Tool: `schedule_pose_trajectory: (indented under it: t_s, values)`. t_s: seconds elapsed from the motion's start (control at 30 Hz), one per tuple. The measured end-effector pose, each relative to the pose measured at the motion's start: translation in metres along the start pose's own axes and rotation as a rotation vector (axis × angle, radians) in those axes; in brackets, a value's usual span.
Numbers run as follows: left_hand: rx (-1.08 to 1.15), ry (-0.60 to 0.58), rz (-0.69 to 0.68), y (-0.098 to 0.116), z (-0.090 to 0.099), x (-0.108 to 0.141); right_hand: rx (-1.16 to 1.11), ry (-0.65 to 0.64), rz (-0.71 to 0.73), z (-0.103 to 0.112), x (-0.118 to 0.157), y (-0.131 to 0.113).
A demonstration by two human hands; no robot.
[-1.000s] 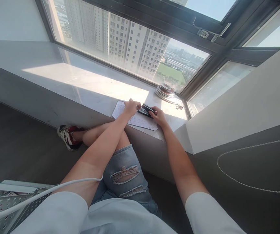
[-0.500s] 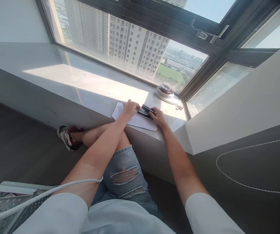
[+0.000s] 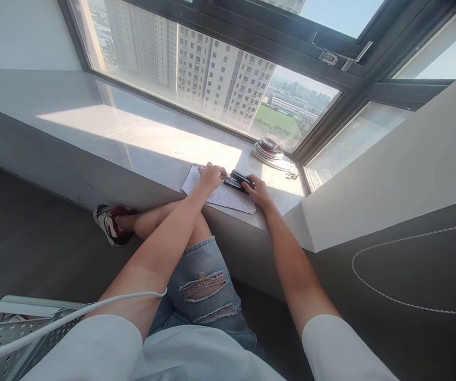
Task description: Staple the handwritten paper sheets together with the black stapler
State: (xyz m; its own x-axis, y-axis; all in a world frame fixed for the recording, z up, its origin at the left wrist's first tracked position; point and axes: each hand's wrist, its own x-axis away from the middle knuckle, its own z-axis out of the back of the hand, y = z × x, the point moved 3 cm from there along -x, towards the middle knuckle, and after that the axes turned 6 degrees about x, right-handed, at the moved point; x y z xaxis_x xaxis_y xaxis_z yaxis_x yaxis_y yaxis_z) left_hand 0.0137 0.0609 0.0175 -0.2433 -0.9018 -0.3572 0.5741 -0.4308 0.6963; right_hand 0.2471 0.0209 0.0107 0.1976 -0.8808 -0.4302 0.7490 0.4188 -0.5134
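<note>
A black stapler (image 3: 238,181) lies over the right part of some written papers (image 3: 230,198) on the window sill. Its top is lifted at the left end, so the jaws stand apart. My right hand (image 3: 257,189) grips the stapler's right end. My left hand (image 3: 212,176) is over the upper left of the papers, with thumb and fingers pinched close to the stapler's left end. Whatever may be between those fingertips is too small to make out.
Stacked round dishes (image 3: 268,152) stand on the sill by the window corner, with a small metal item (image 3: 292,175) beside them. A white cable (image 3: 124,297) crosses my left arm. A beaded cord (image 3: 394,301) hangs at the right.
My left hand has shifted very slightly to the left, away from the stapler. The stapler, my right hand and the papers look unmoved.
</note>
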Motion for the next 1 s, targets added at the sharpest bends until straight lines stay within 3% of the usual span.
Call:
schedule_pose_trajectory:
  t_s: [0.4, 0.7, 1.0]
  values:
    - [-0.036, -0.045, -0.037, -0.0018, -0.0036, -0.0001, -0.022, -0.003, -0.007, -0.0009, 0.0005, 0.002]
    - [-0.039, 0.031, 0.07, -0.0038, 0.0061, 0.002, -0.021, -0.007, -0.022, -0.001, 0.0, 0.0004]
    - [-0.011, 0.027, 0.096, -0.0059, 0.001, 0.0005, -0.022, -0.004, -0.034, -0.0011, -0.0004, 0.0004]
